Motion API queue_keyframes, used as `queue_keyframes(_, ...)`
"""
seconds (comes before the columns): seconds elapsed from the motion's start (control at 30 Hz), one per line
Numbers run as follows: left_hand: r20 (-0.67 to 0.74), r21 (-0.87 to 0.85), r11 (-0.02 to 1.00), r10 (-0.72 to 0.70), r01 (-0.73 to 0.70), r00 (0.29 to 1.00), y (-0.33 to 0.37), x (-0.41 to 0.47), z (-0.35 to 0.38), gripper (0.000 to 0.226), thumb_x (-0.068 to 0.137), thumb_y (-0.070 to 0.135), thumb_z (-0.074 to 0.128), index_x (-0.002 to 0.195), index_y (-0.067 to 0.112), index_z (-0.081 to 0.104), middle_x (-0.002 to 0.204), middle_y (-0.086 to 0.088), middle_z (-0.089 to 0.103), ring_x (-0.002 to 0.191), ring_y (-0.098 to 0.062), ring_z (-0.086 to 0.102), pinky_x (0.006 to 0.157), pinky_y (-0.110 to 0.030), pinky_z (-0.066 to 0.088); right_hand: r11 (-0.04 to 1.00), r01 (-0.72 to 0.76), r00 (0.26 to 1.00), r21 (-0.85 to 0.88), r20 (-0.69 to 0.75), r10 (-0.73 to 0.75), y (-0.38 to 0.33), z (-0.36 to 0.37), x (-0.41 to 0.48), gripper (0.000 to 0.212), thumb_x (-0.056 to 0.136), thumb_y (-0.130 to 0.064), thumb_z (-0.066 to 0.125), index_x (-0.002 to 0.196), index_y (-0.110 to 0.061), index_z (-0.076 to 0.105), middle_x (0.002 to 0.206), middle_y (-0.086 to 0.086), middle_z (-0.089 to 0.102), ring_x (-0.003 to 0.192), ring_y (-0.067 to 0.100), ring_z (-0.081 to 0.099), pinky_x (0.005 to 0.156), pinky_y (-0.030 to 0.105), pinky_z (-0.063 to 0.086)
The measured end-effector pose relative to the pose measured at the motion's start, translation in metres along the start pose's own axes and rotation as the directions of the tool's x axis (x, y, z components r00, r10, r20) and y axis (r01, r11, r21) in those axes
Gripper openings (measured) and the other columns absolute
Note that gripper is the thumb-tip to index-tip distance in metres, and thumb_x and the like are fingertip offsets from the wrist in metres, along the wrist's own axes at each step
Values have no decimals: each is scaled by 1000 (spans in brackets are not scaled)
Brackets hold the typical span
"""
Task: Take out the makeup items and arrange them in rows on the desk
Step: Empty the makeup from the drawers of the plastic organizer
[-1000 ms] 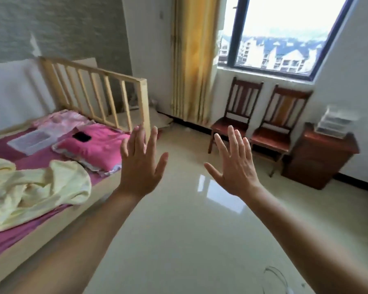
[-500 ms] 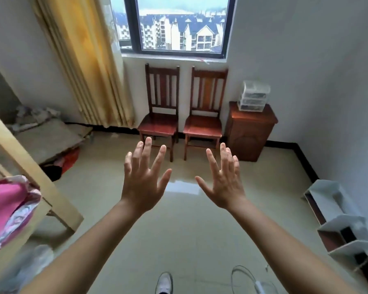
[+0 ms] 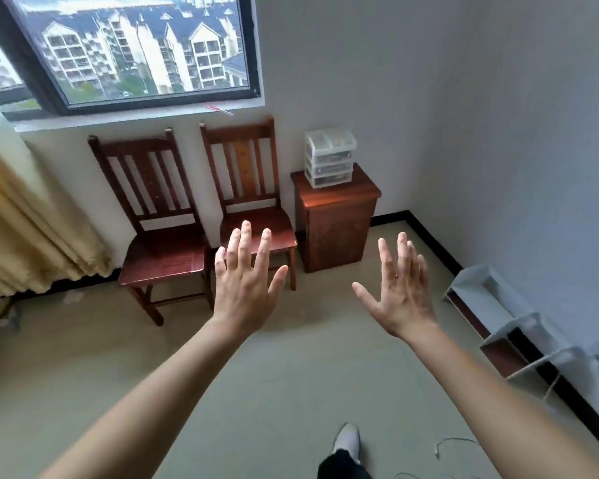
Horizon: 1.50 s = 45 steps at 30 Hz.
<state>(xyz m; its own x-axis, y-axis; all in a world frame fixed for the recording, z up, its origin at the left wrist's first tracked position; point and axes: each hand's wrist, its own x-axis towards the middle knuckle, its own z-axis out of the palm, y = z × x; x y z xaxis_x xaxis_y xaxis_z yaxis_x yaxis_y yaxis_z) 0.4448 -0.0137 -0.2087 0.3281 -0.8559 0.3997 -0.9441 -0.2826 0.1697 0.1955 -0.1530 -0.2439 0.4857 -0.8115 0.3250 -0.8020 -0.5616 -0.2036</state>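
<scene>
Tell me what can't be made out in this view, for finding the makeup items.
- Plastic drawer unit, head view: too small, and its cloudy fronts hide the contents; no makeup items can be told.
- Right-hand chair: seat partly hidden behind the left hand.
- White shelf: cut off by the right edge, blurred at its near end.
- Curtain: cut off by the left edge.

Bare arms, pale shoe, dark trouser leg.
The arms are bare up to the left hand and right hand; beneath the right hand, the grey-white shoe has a rounded toe.
</scene>
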Motion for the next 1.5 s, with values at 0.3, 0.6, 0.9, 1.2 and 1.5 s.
queue_keyframes(0.3,157,-20,992,127,-126,979,11,187,138,72,96,56,34,154,15,26,162,-19,13,149,-34,16,113,-59,28,978,-203,974,-52,88,207,92,96,153,92,88,-71,38,159,-27,-1,163,21,-14,152,40,2,123,54,7)
queue_keyframes(0.6,85,-57,994,97,-92,992,35,457,194,72,97,60,27,156,20,20,163,-16,14,150,-30,14,117,-49,22,984,-166,984,-64,55,169,164,121,413,97,88,-71,44,160,-24,-3,164,22,-12,152,41,4,123,51,8)
queue_keyframes(0.9,497,-284,884,-197,372,845,22,595,317,89,89,74,30,157,27,-3,165,-11,-7,152,-29,-1,119,-49,13,962,-271,921,-32,282,269,230,191,551,103,89,-75,40,155,-25,-21,163,17,-21,153,36,-3,124,47,6)
queue_keyframes(1.2,753,-500,534,-120,682,647,-8,776,419,94,90,74,35,158,18,0,166,3,0,152,-12,0,123,-36,3,727,-658,712,197,478,514,273,268,740,103,84,-80,41,159,-25,-5,167,12,-3,154,29,2,122,50,10)
queue_keyframes(1.5,878,-424,276,-109,862,467,-5,885,522,114,77,83,49,157,25,-8,165,9,2,150,-16,15,120,-44,20,401,-808,590,432,584,558,324,338,864,107,82,-76,54,159,-22,3,167,6,9,152,25,14,123,44,17)
